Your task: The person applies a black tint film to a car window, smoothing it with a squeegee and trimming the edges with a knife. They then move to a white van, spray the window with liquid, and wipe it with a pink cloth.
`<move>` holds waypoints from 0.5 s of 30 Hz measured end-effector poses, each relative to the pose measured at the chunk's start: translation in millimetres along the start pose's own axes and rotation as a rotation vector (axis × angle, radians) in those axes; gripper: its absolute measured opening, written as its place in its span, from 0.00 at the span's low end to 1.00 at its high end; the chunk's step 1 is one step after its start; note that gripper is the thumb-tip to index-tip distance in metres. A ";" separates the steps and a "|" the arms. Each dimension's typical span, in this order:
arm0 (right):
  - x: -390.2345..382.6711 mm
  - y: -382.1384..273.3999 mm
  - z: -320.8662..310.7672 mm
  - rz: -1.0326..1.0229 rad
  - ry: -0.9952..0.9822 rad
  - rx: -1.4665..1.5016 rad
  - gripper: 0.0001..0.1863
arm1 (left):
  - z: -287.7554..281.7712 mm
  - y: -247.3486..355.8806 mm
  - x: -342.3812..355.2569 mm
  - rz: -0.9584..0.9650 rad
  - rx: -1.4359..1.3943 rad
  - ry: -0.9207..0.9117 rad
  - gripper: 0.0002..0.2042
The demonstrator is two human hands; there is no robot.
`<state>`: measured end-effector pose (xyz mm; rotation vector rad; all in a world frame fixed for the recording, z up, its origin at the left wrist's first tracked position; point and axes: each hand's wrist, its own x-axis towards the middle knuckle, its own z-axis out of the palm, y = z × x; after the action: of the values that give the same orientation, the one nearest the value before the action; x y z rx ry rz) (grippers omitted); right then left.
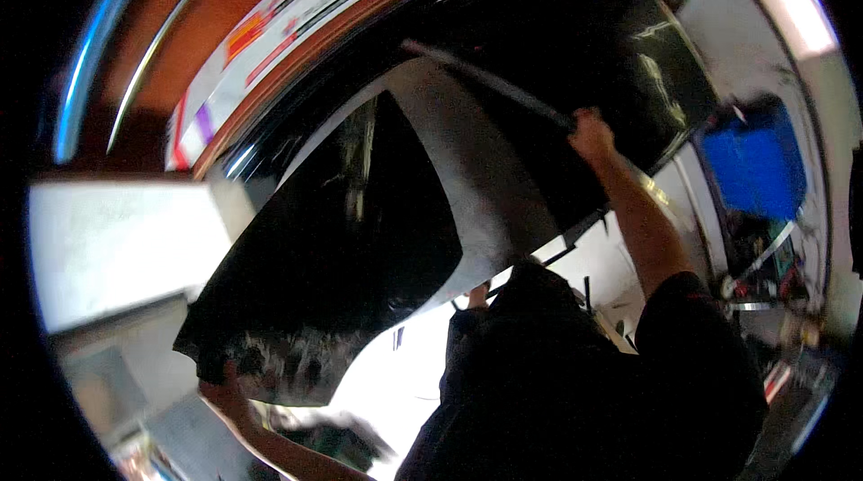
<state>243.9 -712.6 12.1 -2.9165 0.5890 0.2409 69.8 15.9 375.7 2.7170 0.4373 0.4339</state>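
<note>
The left hand [218,384], at eight o'clock, appears to have its fingers closed on the near corner of the large dark sheet [301,243]; blur leaves the exact hold unconfirmed. The sheet lies from centre out to nine o'clock, alongside a curved grey band [481,189]. The right hand [591,133], at two o'clock, is wrapped round one end of a long grey bar [494,83], which points toward eleven. Contact beneath the bar cannot be verified. Judged step: handling the sheet, bar at the ready. The next move calls for steady tension on that corner.
</note>
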 end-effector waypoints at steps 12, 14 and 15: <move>49.3 43.0 68.3 -0.206 -0.032 -0.140 0.39 | -284.1 -29.6 -206.2 -0.536 0.331 0.434 0.11; 43.3 61.8 67.7 -0.184 0.026 -0.176 0.35 | -290.8 -51.4 -228.1 -0.571 0.332 0.432 0.11; 33.7 65.5 61.1 -0.225 0.045 -0.158 0.33 | -288.0 -67.3 -244.7 -0.596 0.322 0.433 0.10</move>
<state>240.9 -773.5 -61.7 -3.1136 0.2542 0.2023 -268.4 74.1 547.5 2.5806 1.4906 0.8294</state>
